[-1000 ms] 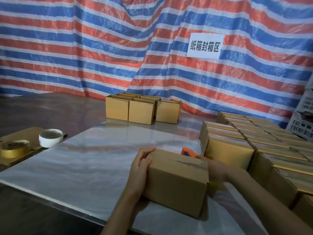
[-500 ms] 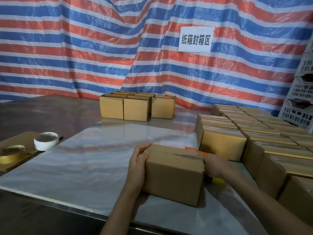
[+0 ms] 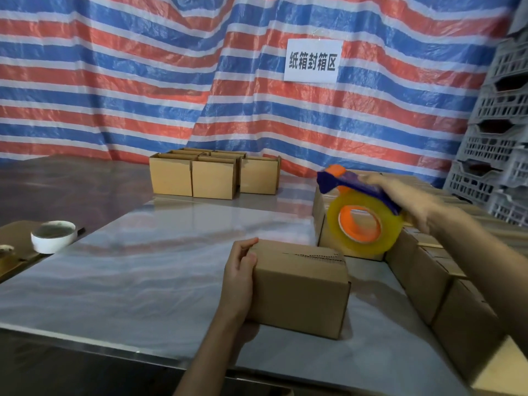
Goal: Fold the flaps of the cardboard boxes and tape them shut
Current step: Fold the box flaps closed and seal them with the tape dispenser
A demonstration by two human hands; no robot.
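Right hand [image 3: 415, 202] now raised, seemingly curled round tape dispenser [image 3: 360, 227]; left hand [image 3: 238, 278] still clasping box [image 3: 300, 295].

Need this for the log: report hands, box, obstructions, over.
Left hand grips box end. Right hand holds tape dispenser above, right of box. Nothing on box top.

I have just one view, a wide-angle camera on the person's head. It faces forward and down across the table [image 3: 128, 281], with the box [image 3: 300, 290] close below centre and the striped tarp [image 3: 114, 81] standing at the far side. The edges bend, so the crates [image 3: 491, 155] at right lean inward.
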